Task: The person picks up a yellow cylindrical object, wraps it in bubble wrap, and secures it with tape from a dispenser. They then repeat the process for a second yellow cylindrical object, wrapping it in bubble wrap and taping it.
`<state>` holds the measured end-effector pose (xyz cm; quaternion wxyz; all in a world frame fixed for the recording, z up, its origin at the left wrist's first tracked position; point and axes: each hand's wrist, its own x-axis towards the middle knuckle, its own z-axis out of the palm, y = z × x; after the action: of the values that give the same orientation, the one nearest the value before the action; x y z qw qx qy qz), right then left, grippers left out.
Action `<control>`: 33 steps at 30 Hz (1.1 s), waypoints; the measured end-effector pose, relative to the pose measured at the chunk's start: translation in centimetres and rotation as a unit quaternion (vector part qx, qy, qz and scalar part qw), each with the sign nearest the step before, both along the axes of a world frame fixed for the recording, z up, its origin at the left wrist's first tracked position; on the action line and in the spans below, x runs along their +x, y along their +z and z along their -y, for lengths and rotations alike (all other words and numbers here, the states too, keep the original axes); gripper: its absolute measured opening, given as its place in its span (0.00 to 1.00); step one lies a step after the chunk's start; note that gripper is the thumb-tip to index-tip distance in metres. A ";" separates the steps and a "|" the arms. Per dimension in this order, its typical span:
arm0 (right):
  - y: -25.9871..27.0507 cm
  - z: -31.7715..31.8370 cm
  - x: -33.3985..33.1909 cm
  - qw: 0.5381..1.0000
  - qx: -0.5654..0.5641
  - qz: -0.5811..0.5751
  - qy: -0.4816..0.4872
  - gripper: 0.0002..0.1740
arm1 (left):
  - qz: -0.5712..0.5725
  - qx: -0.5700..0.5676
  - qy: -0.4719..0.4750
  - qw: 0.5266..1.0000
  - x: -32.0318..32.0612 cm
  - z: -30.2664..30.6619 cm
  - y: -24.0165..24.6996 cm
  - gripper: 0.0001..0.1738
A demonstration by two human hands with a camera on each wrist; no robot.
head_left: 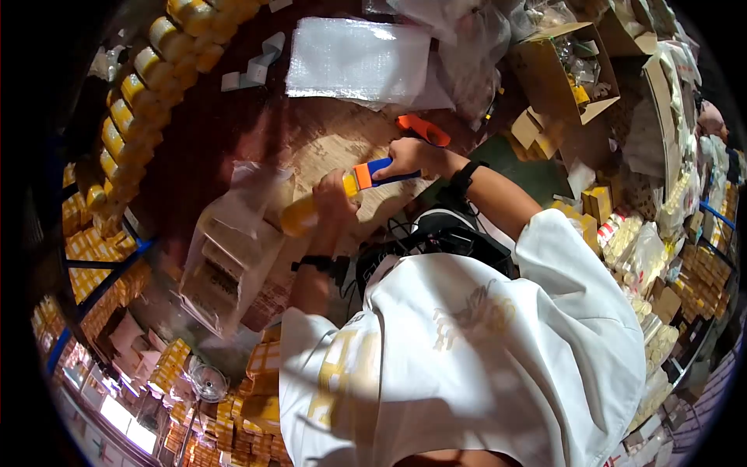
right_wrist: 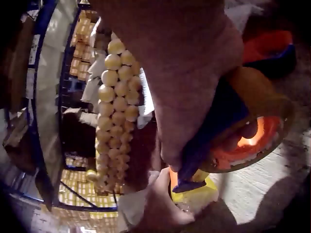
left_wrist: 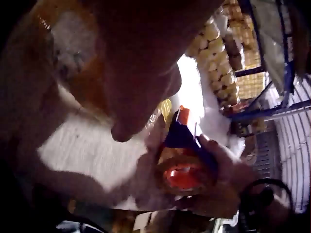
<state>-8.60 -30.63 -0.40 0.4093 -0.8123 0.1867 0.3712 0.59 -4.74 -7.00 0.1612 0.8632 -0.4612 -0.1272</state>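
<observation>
My left hand grips a package wrapped in yellow and clear film, tilted over the worktop. My right hand holds a blue and orange tape gun, its front end right at the package's near end. In the right wrist view, a large brown tape roll with a bright orange hub sits on the tape gun, beside the right hand. The left wrist view shows the left hand dark and close across the package, and the tape gun just beyond the fingers.
A clear plastic sheet stack lies at the back. Wrapped yellow-and-white packages are piled high along the left. A plastic-covered carton stands left of the hands; an open cardboard box is back right.
</observation>
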 end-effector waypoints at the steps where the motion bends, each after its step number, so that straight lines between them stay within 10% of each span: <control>1: 1.2 -0.2 0.0 0.997 -0.022 0.077 -0.005 0.43 | -0.034 0.030 0.015 0.999 0.5 0.7 3.1 0.43; 10: 4.8 -3.3 4.5 0.986 0.016 0.130 0.106 0.45 | -0.254 -0.090 0.180 0.946 2.7 -5.4 13.7 0.47; 14: 4.6 -6.5 6.3 0.982 0.038 0.132 0.132 0.45 | -0.002 -0.054 0.135 0.989 0.1 -5.5 19.0 0.38; 19: 3.9 -6.6 5.4 0.982 0.049 0.140 0.119 0.47 | 0.047 -0.125 0.167 0.977 2.6 -9.3 9.5 0.31; 28: 5.3 -10.2 3.9 0.979 -0.135 0.099 0.119 0.51 | 0.023 -0.052 0.300 0.952 -1.5 -5.9 14.2 0.35; 33: 1.2 -13.1 4.5 0.963 -0.248 0.032 0.103 0.36 | 0.101 -0.053 0.235 0.965 -3.3 -4.3 10.2 0.29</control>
<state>-4.08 -17.51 0.83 0.1604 -0.9147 0.1751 0.3270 -2.71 -0.44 3.22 0.1850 0.9459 -0.2651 0.0269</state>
